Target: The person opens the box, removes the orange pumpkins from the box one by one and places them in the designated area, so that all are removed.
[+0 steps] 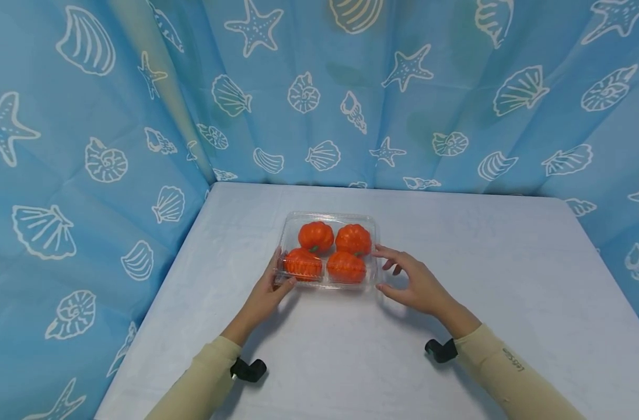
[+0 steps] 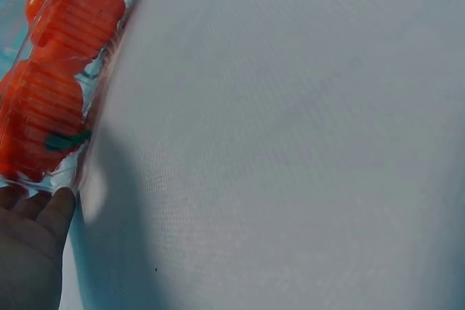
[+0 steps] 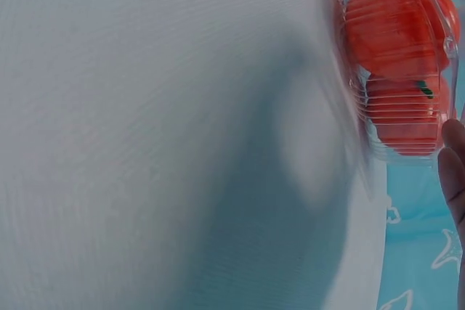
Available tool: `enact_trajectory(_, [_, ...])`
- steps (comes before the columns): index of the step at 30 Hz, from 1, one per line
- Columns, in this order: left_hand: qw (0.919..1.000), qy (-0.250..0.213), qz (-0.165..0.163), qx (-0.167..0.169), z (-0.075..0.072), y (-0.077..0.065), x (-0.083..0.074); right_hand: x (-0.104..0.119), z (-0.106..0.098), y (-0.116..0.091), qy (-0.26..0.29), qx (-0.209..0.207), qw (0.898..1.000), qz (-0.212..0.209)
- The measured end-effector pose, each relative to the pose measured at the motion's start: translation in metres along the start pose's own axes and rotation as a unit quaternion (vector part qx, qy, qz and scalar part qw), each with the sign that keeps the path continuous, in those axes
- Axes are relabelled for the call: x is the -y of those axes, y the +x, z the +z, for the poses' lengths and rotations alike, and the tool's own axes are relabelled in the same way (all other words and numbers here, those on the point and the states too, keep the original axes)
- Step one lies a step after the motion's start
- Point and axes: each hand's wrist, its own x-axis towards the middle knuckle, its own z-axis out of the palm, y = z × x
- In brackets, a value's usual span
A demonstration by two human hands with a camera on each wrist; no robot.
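A clear plastic clamshell box [image 1: 327, 284] sits toward the far side of the table, with several orange toy pumpkins [image 1: 316, 236] inside. Small green stems show on some of the pumpkins. My left hand [image 1: 264, 297] holds the box's left front corner, its fingers along the left side and the thumb at the front. At the right side, my right hand [image 1: 416, 283] has its index fingertip at the box's edge and its thumb beside the front corner. Ridged plastic covers the pumpkins [image 3: 392, 30] in the right wrist view. Whether the lid is latched is unclear.
A white cloth covers the table [image 1: 330, 356]. Blue curtains [image 1: 266, 116] with white shell and starfish prints hang behind it and along its left side. A dark wrist camera [image 1: 250, 370] juts from the left sleeve, another [image 1: 441, 350] from the right.
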Motion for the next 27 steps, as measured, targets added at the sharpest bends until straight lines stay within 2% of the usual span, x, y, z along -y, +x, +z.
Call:
enact_trajectory(8, [0.9998,0.0,-0.017,-0.009,0.001,-0.004,-0.005,0.001,-0.003,0.001,-0.017,-0.02,1.0,-0.007])
enact_trajectory(14, [0.9997,-0.006,-0.023,-0.001,-0.002,-0.016,-0.037,0.004,-0.007,0.002,-0.02,-0.039,0.999,-0.013])
enact_trajectory(17, [0.9998,-0.006,-0.019,0.004,-0.003,-0.019,-0.044,0.005,-0.01,0.004,-0.021,-0.052,0.998,-0.026])
enact_trajectory(24, [0.9998,-0.012,-0.014,0.005,0.001,-0.005,-0.003,0.007,-0.017,0.01,-0.036,-0.08,0.995,-0.043])
enact_trajectory(27, [0.9998,-0.015,-0.012,0.004,0.001,-0.006,-0.002,0.005,-0.02,0.014,-0.029,-0.088,0.994,-0.053])
